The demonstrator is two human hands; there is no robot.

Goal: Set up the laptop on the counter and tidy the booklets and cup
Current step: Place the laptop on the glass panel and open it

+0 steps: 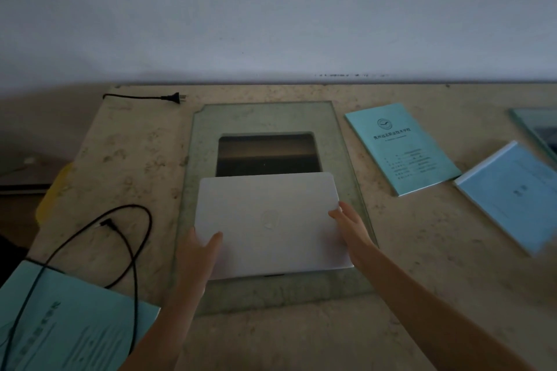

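Head view: one dim look down at a stone counter (126, 159) set against a pale wall (271, 9).
Laptop (271, 226): closed, pale lid up, over the glass (271, 292) in the middle of the counter. Its far edge overlaps the near rim of the dark opening (266, 153) under the glass. Whether it rests on the glass or is held just off it, I cannot tell.
Left hand (197, 245): grips the laptop's near left edge, thumb on the lid, fingers hidden beneath.
Right hand (351, 226): grips the laptop's right edge, thumb on the lid.
Teal booklet (401, 147): flat on the counter right of the glass, cover up, lying askew.
Blue booklet (509, 196): just right of the teal one, blurred.
Near booklet (75, 325): teal, at the near left.
Cable (132, 250): black, looped on the counter left of the glass and crossing the near booklet.
Plug (173, 97): far left on the counter, near the wall.
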